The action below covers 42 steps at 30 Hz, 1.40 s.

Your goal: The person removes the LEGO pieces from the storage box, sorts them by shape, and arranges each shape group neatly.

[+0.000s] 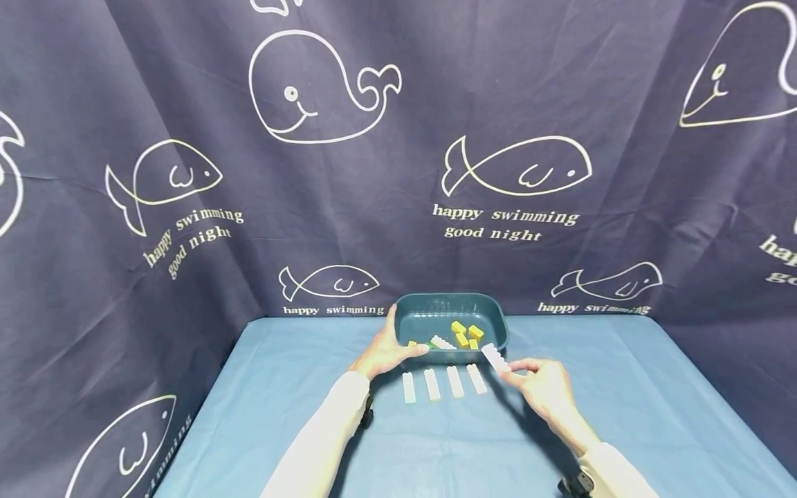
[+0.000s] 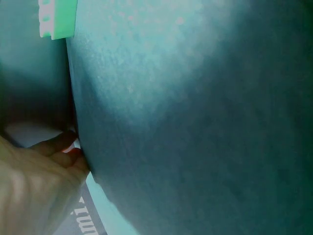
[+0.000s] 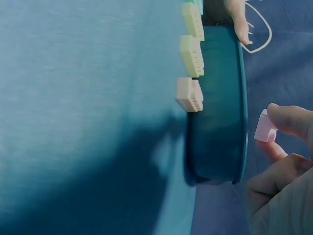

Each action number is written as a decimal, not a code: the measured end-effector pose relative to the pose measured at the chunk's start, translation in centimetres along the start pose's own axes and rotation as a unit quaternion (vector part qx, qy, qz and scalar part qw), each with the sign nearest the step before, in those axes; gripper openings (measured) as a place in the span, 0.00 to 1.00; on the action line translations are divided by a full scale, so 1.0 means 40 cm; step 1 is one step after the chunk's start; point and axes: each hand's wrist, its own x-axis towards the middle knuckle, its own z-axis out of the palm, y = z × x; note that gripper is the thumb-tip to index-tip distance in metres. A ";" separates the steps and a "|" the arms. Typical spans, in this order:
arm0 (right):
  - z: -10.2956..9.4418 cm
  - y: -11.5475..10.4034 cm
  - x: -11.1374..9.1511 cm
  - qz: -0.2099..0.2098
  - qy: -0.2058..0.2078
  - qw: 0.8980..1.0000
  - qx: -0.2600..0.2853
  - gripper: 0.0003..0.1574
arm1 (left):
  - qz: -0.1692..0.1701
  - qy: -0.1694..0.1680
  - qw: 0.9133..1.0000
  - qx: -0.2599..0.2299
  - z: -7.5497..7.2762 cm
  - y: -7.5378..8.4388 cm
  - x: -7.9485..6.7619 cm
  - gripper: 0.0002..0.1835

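A dark teal plastic bin [image 1: 448, 356] stands at the back of the table. My left hand [image 1: 381, 351] grips its left end, thumb over the front rim; in the left wrist view that hand [image 2: 44, 181] is at the lower left. My right hand [image 1: 546, 387] pinches a pale pinkish toy building brick [image 3: 265, 128] between thumb and fingertips, raised by the bin's front right corner. Inside the bin lie several yellow bricks [image 1: 461, 339], a white brick [image 1: 443, 343] and a bit of green. Several pale studded bricks [image 1: 432, 384] form a row in front of it.
A light blue cloth [image 1: 448, 449] covers the table. Behind the bin hangs a dark curtain [image 1: 423, 228] with white fish and whale outlines. One row brick looks green [image 2: 61, 19] in the left wrist view.
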 end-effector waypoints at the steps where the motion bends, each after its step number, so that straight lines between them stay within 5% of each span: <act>1: 0.001 0.005 -0.003 0.003 -0.001 1.000 -0.001 0.21 | -0.002 0.000 1.000 -0.002 0.000 0.001 0.000 0.73; 42: 0.062 0.060 0.009 0.019 -0.002 0.996 -0.088 0.12 | -0.004 -0.005 1.000 -0.011 -0.001 0.001 -0.001 0.74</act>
